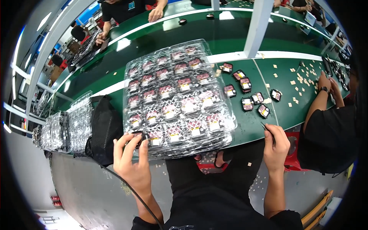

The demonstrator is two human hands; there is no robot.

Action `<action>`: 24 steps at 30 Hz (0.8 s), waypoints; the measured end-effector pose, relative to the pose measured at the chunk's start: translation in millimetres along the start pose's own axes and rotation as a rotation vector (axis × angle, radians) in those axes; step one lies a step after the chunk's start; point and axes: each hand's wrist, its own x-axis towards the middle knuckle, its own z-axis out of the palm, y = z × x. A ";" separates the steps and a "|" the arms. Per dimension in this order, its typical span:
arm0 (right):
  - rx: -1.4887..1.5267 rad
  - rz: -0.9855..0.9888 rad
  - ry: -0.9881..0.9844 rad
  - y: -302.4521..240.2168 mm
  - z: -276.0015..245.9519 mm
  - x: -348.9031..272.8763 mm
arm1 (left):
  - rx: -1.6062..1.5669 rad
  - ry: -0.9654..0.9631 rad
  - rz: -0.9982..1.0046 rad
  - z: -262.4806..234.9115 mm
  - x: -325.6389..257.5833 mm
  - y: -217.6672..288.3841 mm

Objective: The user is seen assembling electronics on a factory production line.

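A clear plastic tray (178, 97) of small dark parts lies on the green worktop (245, 130), its near corner touched by the left hand (132, 159), whose fingers pinch a small dark part (138, 135), while the right hand (275, 147) grips thin tweezers (265, 127) near loose parts (251, 97).

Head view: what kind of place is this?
Likely an electronics assembly line. A long green workbench holds a clear plastic tray of small black-and-red parts, with loose parts beside it. Other people sit at the bench. The right hand holds tweezers.
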 end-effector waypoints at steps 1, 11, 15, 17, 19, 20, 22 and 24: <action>-0.041 0.014 0.013 5.9 1.9 5.2 | 0.045 -0.018 0.032 -1.5 -0.8 -2.1; -0.320 0.199 -0.093 34.2 16.8 30.8 | 0.156 0.046 0.172 2.6 -17.7 -8.0; -0.091 0.179 -0.056 36.5 9.4 23.6 | -0.139 0.120 0.446 11.2 -45.5 9.7; 0.063 0.124 -0.142 16.3 -0.1 15.6 | -0.528 -0.082 0.414 19.1 -62.4 28.3; 0.340 -0.018 -0.284 -5.0 -11.4 6.4 | -0.901 -0.426 0.082 28.3 -78.9 43.7; 0.382 -0.117 -0.350 -15.3 -17.2 5.6 | -1.272 -0.670 -0.272 29.6 -82.2 55.4; 0.541 -0.193 -0.489 -29.1 -21.8 0.7 | -1.594 -1.075 -0.646 46.9 -88.1 54.9; 0.515 -0.267 -0.593 -34.5 -21.8 -10.6 | -1.862 -1.283 -0.838 64.8 -95.7 47.8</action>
